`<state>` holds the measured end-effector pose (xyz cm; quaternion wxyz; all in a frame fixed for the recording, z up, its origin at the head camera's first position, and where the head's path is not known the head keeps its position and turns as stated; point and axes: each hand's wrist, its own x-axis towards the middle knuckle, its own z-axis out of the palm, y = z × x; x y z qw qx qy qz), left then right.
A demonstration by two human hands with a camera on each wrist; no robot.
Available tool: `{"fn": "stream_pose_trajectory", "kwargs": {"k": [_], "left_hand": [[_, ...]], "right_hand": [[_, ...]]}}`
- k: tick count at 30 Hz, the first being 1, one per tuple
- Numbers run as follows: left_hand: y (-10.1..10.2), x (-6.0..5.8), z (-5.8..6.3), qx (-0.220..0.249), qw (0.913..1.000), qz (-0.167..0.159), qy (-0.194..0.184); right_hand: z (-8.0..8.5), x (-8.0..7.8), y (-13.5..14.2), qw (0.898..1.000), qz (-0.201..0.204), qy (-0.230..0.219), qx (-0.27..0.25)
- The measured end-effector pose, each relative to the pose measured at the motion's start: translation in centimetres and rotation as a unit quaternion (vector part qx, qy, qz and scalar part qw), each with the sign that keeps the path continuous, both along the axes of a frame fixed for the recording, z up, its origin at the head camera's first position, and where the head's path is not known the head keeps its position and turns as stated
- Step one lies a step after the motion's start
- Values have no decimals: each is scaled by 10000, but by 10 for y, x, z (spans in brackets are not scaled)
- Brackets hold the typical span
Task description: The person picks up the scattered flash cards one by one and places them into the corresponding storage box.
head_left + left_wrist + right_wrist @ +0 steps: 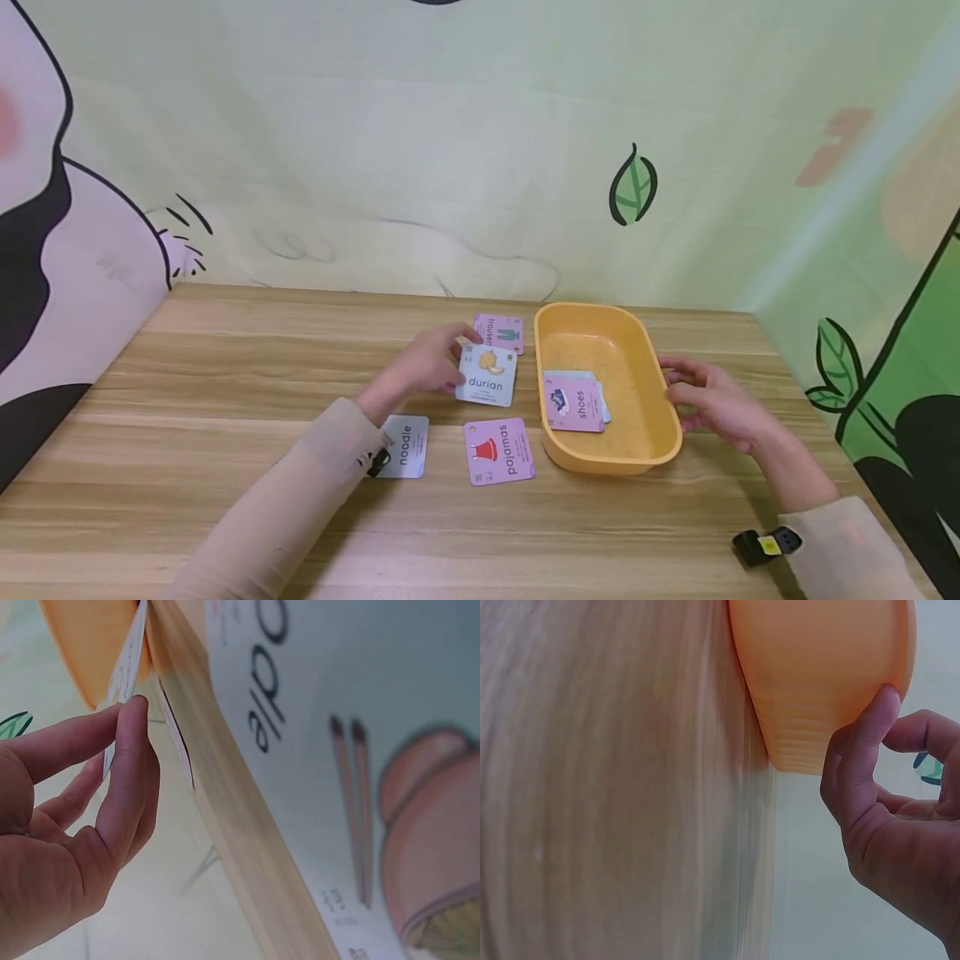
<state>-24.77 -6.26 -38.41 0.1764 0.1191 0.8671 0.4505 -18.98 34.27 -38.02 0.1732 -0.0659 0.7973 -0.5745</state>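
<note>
My left hand (431, 360) pinches the edge of a light blue "durian" card (486, 379), raised off the table; in the left wrist view that card (129, 671) shows nearly edge-on. Just beyond it lies a purple "trousers" card (504, 332), partly covered. A light blue "noodle" card (407, 447) lies under my left wrist, and a purple "pajamas" card (500, 452) lies to its right. My right hand (712, 400) holds the right rim of a yellow plastic basin (609, 461), its fingers bent. Inside the basin, a purple "shoes" card (573, 404) overlaps a light blue card (604, 408).
Everything stands on a wood-grain table (247, 375). Behind the table hangs a pale green printed backdrop (375, 150) with leaf drawings. A black wrist device (767, 546) is worn at my right sleeve.
</note>
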Motion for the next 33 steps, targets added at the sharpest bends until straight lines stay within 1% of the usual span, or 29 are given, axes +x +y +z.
{"fn": "stream_pose_trajectory", "kwargs": {"k": [4, 13, 17, 23, 27, 30, 33], "left_hand": [[-3, -1, 1, 339, 9994, -7, -58], [-8, -1, 4, 1071, 9936, 190, -296], [-10, -1, 6, 1509, 9874, 229, -408], [-8, -1, 9, 2171, 9742, 310, -528], [-4, -1, 12, 2395, 9690, 338, -514], [-3, 1, 14, 2490, 9666, 339, -497], [-3, 3, 17, 2593, 9641, 281, -492]], "right_hand": [[1, 0, 0, 10000, -1, 15, 38], [0, 0, 1, 9999, 44, 11, -92], [0, 0, 0, 9999, 31, 22, -95], [0, 0, 0, 9999, -3, 4, -114], [0, 0, 1, 9999, -4, -4, -113], [-1, 0, 1, 9999, 2, 6, -120], [-2, 0, 1, 9999, 1, 3, -143]]}}
